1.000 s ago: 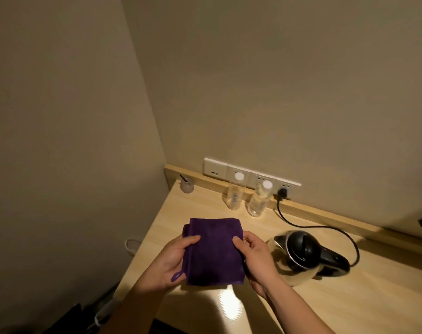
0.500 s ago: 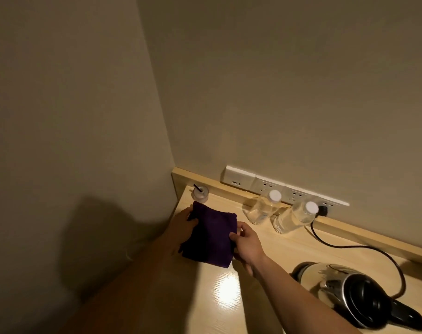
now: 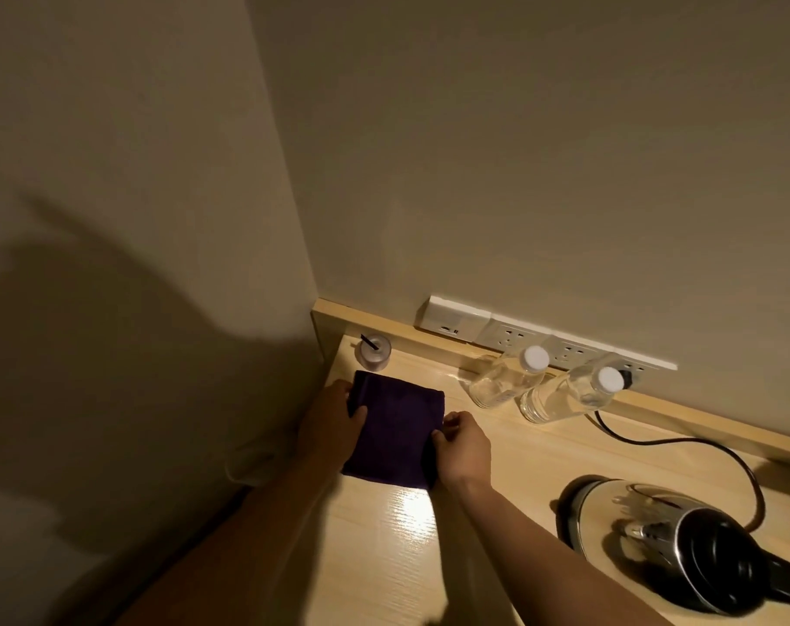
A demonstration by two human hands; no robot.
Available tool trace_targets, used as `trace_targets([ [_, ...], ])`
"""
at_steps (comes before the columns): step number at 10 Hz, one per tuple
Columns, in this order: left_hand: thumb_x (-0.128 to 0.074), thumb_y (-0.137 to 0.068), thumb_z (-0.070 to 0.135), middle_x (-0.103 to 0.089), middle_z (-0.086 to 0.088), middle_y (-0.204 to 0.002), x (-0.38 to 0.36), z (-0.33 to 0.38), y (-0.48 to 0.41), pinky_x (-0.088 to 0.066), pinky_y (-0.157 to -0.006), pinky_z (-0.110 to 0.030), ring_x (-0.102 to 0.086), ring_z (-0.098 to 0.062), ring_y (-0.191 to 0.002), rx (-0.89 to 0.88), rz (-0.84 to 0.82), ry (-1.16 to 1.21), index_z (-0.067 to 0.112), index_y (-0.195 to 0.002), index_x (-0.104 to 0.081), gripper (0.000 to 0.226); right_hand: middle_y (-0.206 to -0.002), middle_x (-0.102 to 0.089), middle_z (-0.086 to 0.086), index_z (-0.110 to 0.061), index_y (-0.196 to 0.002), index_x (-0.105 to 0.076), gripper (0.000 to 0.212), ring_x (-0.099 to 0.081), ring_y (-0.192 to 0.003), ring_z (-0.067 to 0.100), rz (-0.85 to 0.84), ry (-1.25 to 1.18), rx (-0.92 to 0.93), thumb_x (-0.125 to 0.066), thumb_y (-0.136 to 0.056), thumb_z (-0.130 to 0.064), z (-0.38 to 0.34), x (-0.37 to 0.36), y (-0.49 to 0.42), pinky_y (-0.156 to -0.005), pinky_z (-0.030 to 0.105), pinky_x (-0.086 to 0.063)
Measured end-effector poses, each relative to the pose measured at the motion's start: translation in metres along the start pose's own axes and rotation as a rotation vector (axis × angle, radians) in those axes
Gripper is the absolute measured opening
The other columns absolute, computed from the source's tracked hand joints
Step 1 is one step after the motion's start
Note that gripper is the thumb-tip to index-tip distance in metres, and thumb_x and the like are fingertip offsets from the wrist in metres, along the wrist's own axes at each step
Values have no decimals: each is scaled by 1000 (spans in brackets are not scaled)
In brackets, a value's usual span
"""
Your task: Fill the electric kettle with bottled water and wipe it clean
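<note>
A folded purple cloth [image 3: 395, 433] lies on the light wooden desk [image 3: 510, 467] near its far left corner. My left hand [image 3: 334, 422] grips the cloth's left edge, thumb on top. My right hand [image 3: 463, 445] pinches its right edge. Two clear water bottles with white caps, one [image 3: 504, 377] left of the other [image 3: 569, 395], stand by the back ledge to the right of the cloth. The steel electric kettle [image 3: 655, 539] with a black lid and handle sits at the lower right, partly cut off by the frame.
A small clear jar with a dark stick [image 3: 374, 351] stands in the far left corner, just behind the cloth. A white socket strip [image 3: 519, 338] runs along the back wall. A black cord [image 3: 682, 440] loops from it to the kettle. Walls close the left and back.
Both hands carried the cloth from in front of me to the desk's far left corner and lowered it onto the surface. The view shifted left, so the kettle now sits lower right.
</note>
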State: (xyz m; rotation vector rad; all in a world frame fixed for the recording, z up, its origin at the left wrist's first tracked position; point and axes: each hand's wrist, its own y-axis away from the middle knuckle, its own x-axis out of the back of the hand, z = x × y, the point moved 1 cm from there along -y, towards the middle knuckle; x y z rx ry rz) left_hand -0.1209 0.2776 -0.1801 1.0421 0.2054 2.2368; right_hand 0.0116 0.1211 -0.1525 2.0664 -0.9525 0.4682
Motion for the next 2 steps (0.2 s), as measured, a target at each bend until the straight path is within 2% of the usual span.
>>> trace_targets([
  [1,-62,-98,27,-65,-11,-122,7,2,8,-59,-88,-47,-67,-30,-107,15,25,0,13,-138,-51,43,-100,-69,5,-16,-102,-58,9,-65,-93,27,-9,67,54,-64,-97,-14,0,7,11,-83,41,-54],
  [2,-61,-98,25,-62,-14,-128,18,12,22,-54,-86,-36,-65,-29,-111,-46,180,-37,11,-138,-52,43,-109,-61,-1,-18,-113,-60,16,-62,-97,21,-12,141,201,-63,-99,-26,-4,19,29,-84,38,-53],
])
